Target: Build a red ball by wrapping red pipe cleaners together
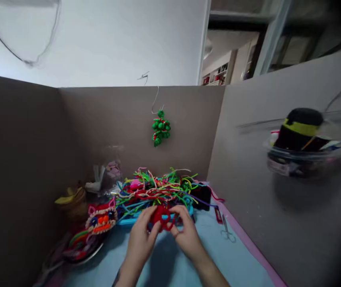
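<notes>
Between my two hands, above the light blue table cover, is a red fuzzy craft piece point(161, 215) with loops, apparently bent from pipe cleaners. My left hand point(142, 235) pinches its left side between thumb and fingers. On the right side, my right hand point(185, 231) grips a red loop with thumb and forefinger. The finer shape of the piece is blurred and partly covered by my fingers. Just behind my hands lies a heap of many-coloured pipe cleaners point(158, 187) in a blue tray point(127, 221).
Scissors point(228, 233) and a small red item point(218, 214) lie at right, near a black flat object point(202, 197). At left are a colourful fuzzy face point(101, 219) and a basket point(75, 203). A green ornament point(161, 129) hangs behind; a clear container point(302, 155) hangs at right.
</notes>
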{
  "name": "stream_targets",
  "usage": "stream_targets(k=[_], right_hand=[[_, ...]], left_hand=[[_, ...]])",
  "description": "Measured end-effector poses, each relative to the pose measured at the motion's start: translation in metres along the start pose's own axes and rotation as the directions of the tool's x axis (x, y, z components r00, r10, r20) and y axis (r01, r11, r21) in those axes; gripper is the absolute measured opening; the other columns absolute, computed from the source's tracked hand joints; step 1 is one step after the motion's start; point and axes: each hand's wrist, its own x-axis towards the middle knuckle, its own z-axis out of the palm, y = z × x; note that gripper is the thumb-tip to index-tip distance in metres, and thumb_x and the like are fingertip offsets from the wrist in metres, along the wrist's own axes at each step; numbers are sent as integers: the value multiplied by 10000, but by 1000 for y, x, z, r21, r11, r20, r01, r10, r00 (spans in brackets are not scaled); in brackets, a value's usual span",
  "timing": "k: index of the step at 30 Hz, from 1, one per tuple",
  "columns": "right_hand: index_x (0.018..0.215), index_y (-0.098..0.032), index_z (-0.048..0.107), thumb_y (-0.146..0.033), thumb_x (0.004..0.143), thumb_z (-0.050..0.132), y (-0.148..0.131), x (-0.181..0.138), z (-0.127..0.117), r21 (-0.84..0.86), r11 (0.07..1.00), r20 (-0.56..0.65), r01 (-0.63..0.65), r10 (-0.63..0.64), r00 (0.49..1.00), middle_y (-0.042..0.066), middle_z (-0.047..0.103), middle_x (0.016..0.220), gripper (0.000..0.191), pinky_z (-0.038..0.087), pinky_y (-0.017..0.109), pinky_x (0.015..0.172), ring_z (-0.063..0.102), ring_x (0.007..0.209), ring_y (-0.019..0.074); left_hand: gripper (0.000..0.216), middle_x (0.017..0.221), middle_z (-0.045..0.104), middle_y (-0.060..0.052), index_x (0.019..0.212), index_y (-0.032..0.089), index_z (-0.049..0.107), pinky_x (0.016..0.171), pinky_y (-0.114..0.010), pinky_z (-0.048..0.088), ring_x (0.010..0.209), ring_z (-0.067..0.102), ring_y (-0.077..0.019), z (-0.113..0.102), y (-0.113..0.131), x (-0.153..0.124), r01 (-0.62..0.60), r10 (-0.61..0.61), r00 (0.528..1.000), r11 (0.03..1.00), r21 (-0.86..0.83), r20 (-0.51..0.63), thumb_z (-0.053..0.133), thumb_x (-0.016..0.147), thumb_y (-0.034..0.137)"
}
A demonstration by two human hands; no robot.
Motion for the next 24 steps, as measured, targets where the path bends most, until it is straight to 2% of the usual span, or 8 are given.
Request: stream_targets(k=[2, 5, 10, 13, 18, 20, 22, 24], right_hand=[[1005, -243, 607, -73, 744, 599, -9, -1, -4, 45, 996, 143, 79, -84, 986, 29, 569, 989, 312, 450, 285, 823, 554, 946, 177], [938, -239, 620, -98, 789, 568, -16, -1, -11, 63, 986, 252, 154, -165, 954, 19, 594, 904, 212, 448, 295, 807, 558, 889, 175], [967, -232, 613, -29, 746, 501, -9, 4, -22, -93, 978, 233, 184, -159, 959, 49, 568, 988, 321, 428, 356, 874, 522, 978, 210], [905, -234, 636, -49, 751, 553, -8, 5, -28, -185, 971, 279, 149, -94, 956, 54, 527, 1046, 254, 410, 371, 916, 493, 1038, 220], [806, -217, 614, -69, 755, 605, -17, 4, -34, -95, 990, 423, 105, -55, 904, 31, 533, 1047, 157, 401, 347, 923, 503, 1031, 193], [778, -210, 607, -50, 755, 586, -20, 3, -34, -53, 993, 437, 101, -67, 897, 25, 550, 1003, 163, 406, 334, 898, 518, 987, 181], [751, -201, 605, -48, 763, 577, -20, 3, -32, -47, 994, 406, 96, -69, 911, 24, 566, 950, 156, 410, 321, 858, 529, 939, 175], [731, -195, 610, -60, 783, 572, -20, 4, -29, -70, 994, 355, 86, -56, 933, 20, 578, 873, 149, 409, 309, 807, 536, 881, 172]], left_hand=[[365, 1242, 606, -128, 1221, 192, 572, 987, -440, 463, 1162, 560, -242, 2, 1, 1, -20, 19, 1000, 1000, 18, 16, 518, 869, 273], [347, 1217, 628, -122, 1186, 200, 606, 995, -443, 455, 1162, 562, -251, 4, 3, 2, -40, 39, 999, 999, 17, 33, 549, 851, 266], [356, 1239, 623, -122, 1188, 210, 618, 945, -420, 493, 1153, 571, -260, -1, 8, 3, -24, 27, 999, 997, -69, 41, 558, 848, 300], [370, 1207, 651, -114, 1192, 211, 623, 873, -389, 531, 1070, 621, -255, -6, 9, 3, 37, -18, 993, 987, -158, 119, 563, 845, 321], [357, 1115, 707, -99, 1130, 198, 672, 841, -361, 532, 989, 654, -249, -15, 9, 4, 151, -100, 964, 968, -199, 246, 619, 805, 338], [359, 1108, 709, -104, 1123, 193, 676, 820, -354, 535, 982, 655, -249, -16, 9, 4, 168, -112, 955, 967, -191, 274, 621, 803, 348], [337, 1101, 710, -106, 1103, 194, 684, 821, -359, 532, 982, 652, -248, -16, 8, 5, 142, -96, 964, 975, -174, 249, 618, 805, 337], [266, 1062, 719, -97, 1028, 201, 708, 866, -373, 511, 991, 644, -242, -15, 7, 5, 67, -42, 986, 986, -152, 162, 622, 801, 310]])
